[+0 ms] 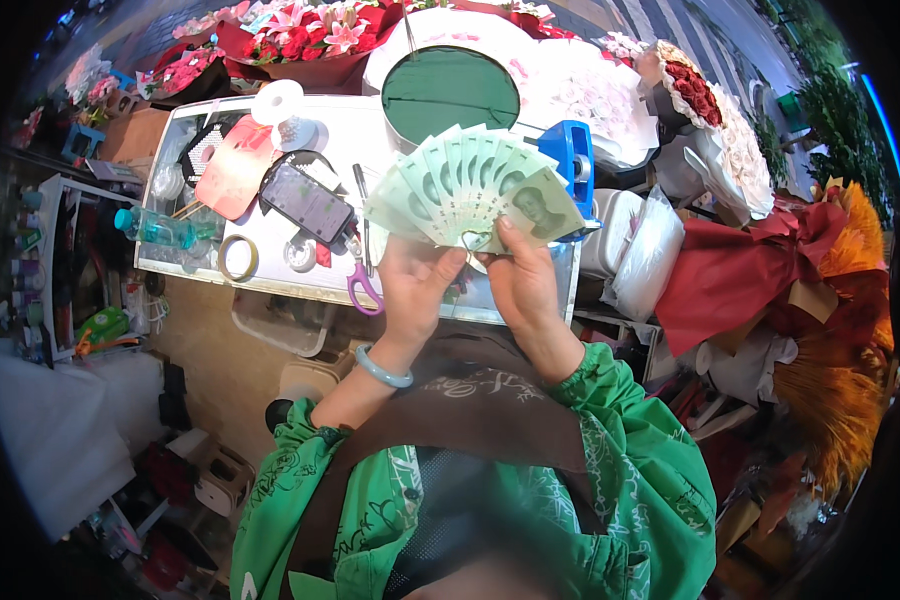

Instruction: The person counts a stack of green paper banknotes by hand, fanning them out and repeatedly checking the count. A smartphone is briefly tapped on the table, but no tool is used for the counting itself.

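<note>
Several green banknotes [465, 176] are spread in a fan above the near edge of the white worktable [330, 124]. My left hand [414, 281] pinches the fan's lower left part, thumb on top. At its lower right, my right hand [523, 277] grips the fan, its thumb over the base of the rightmost note. A small heart-shaped wire piece [475, 238] shows at the base of the fan between my thumbs; how it is fastened cannot be made out. Behind the notes stands a round container with a dark green top [451, 91].
Purple-handled scissors [361, 289], a smartphone [307, 202], a tape roll [238, 257] and a plastic bottle [154, 227] lie left of my hands. A blue tape dispenser [574, 161] stands to the right. Wrapped bouquets [307, 37] line the far side; red wrapping [735, 262] fills the right.
</note>
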Action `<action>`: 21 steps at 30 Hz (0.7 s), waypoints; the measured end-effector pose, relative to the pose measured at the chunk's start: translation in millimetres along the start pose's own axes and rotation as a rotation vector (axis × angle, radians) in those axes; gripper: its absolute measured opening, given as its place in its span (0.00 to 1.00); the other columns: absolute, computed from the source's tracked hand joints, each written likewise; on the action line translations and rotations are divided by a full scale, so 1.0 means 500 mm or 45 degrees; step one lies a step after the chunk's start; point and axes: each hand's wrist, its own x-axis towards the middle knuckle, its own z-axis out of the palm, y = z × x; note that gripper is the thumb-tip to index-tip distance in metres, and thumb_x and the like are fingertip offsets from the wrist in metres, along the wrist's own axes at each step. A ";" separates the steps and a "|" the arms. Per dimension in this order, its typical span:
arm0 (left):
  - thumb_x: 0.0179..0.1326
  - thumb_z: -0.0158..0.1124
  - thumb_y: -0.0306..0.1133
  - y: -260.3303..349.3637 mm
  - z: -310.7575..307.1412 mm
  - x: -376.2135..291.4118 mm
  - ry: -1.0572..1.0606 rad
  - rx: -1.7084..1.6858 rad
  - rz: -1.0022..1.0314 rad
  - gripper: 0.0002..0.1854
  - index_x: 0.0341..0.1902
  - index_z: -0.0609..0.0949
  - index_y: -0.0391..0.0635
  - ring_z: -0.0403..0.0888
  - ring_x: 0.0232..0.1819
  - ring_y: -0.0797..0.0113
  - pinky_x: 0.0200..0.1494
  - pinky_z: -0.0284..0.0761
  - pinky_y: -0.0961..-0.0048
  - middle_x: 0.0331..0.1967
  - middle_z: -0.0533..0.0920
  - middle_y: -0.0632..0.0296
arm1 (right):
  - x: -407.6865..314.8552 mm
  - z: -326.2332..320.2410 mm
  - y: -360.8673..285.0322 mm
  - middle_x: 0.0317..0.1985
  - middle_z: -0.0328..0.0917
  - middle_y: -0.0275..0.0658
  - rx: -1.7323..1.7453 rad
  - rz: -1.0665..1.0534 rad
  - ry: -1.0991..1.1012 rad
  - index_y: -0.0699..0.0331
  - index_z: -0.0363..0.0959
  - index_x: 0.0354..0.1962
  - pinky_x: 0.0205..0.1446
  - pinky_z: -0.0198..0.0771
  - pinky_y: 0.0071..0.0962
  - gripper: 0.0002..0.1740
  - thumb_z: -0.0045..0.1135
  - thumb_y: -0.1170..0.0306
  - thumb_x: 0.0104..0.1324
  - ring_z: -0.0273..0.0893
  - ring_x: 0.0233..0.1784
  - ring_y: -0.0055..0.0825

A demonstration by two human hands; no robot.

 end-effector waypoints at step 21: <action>0.57 0.60 0.29 0.020 0.005 0.025 -0.111 -0.112 -0.348 0.14 0.46 0.72 0.42 0.68 0.23 0.79 0.20 0.61 0.85 0.33 0.76 0.65 | 0.015 0.000 -0.033 0.41 0.74 0.36 -0.158 -0.185 -0.041 0.68 0.69 0.44 0.51 0.64 0.23 0.15 0.56 0.74 0.58 0.70 0.44 0.20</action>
